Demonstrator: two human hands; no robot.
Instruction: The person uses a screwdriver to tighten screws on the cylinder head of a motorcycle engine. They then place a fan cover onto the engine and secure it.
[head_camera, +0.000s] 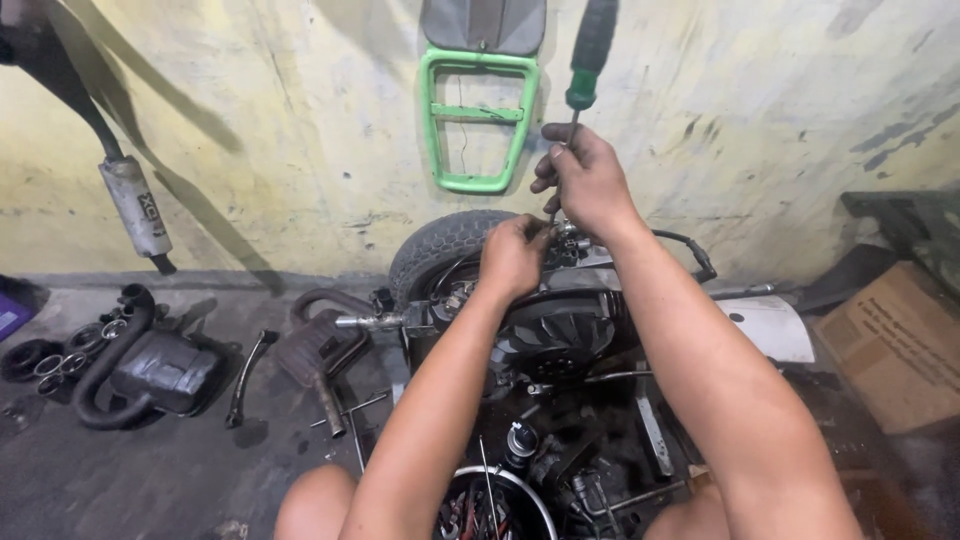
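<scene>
Right hand (585, 180) closed around the thin metal shaft of a screwdriver (590, 55), green-and-black handle sticking up above the knuckles toward the wall, tip pointing down into the top of a scooter engine (560, 335). Left hand (515, 255) just below and left of the right, fingers curled tight on a small part at the engine's top; what exactly sits in that grip, too hidden to tell. Both hands nearly touching, right above the black finned cover. Tyre (440, 245) directly behind the left hand, against the yellow wall (750, 100). Green frame (478, 120) hanging on the wall, just left of the screwdriver handle. On the concrete floor to the left, well apart from the hands: black airbox with hose (150, 370), dark exhaust piece (320, 350). Cardboard box (895, 345) far right. Round metal bowl of tools (500, 500) near the knees.
</scene>
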